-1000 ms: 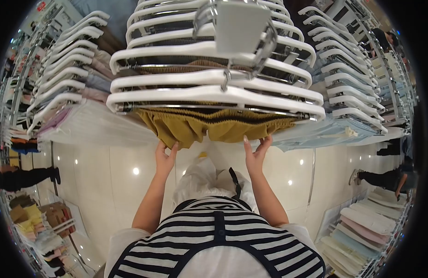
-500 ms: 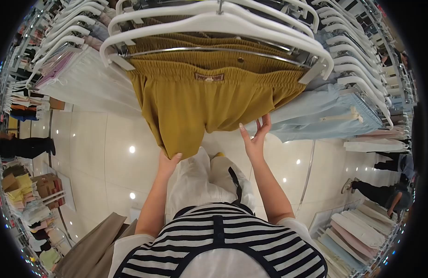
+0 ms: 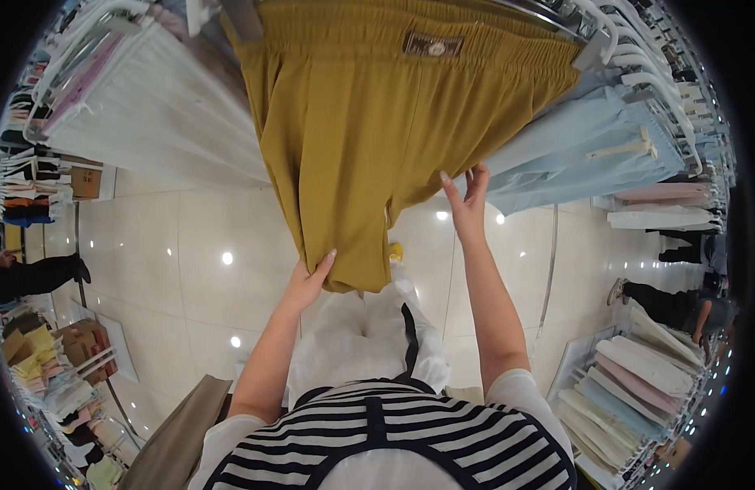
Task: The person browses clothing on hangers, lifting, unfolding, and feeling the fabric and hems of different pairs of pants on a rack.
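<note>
Mustard pants (image 3: 345,122) hang from a clip hanger at the top centre, with an elastic waistband and a brown label (image 3: 434,44). My left hand (image 3: 314,279) grips the lower edge of the left leg, its thumb on the front of the cloth and its other fingers hidden behind. At the edge of the right leg is my right hand (image 3: 467,196), its thumb and fingers apart, with the fingertips beside or just touching the cloth.
White pants (image 3: 165,106) hang at the left and light blue pants (image 3: 590,147) at the right. Folded clothes (image 3: 630,392) lie lower right, near a person in dark clothes (image 3: 667,306). Another person (image 3: 42,269) stands at the far left. Cardboard boxes (image 3: 83,347) sit lower left.
The view has tilted down from the hanger tops, and the mustard pants now show almost fully, drawn toward me. My left hand has moved slightly right with the leg's edge; my right hand is higher.
</note>
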Action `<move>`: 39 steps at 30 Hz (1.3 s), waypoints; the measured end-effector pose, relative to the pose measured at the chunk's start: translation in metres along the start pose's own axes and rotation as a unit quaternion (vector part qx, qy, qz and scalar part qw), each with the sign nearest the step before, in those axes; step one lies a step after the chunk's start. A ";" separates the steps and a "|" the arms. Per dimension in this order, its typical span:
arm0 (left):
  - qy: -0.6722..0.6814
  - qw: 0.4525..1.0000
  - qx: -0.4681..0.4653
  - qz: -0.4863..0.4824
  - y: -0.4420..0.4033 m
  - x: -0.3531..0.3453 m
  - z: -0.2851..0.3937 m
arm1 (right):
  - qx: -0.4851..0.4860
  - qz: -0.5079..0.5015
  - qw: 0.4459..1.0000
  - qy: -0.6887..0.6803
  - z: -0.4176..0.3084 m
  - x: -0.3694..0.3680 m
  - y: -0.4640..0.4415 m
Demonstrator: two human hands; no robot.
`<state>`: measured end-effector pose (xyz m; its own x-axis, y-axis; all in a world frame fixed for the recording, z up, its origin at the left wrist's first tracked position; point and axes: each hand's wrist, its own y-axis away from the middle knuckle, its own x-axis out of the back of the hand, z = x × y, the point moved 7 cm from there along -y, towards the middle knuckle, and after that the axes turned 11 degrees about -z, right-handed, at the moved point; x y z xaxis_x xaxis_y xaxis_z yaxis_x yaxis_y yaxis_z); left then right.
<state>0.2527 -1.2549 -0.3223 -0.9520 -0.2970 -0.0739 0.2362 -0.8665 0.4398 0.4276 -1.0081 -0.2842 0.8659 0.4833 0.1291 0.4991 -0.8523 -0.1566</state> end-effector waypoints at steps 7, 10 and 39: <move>0.063 0.997 0.031 -0.010 0.020 0.015 -0.020 | -0.099 -0.009 0.987 -0.123 0.006 -0.013 0.030; 0.092 0.996 0.008 -0.020 0.020 0.016 -0.034 | -0.091 -0.027 0.989 -0.114 0.002 -0.022 0.033; 0.083 0.988 -0.032 -0.129 0.075 -0.034 -0.015 | -0.050 -0.090 0.992 -0.073 0.001 -0.015 0.036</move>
<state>0.3060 -1.3153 -0.3004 -0.9383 -0.1197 -0.3244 0.0060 -0.9437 0.3309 0.4324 -1.0462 -0.2924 0.7631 0.6462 0.0025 0.6457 -0.7623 -0.0448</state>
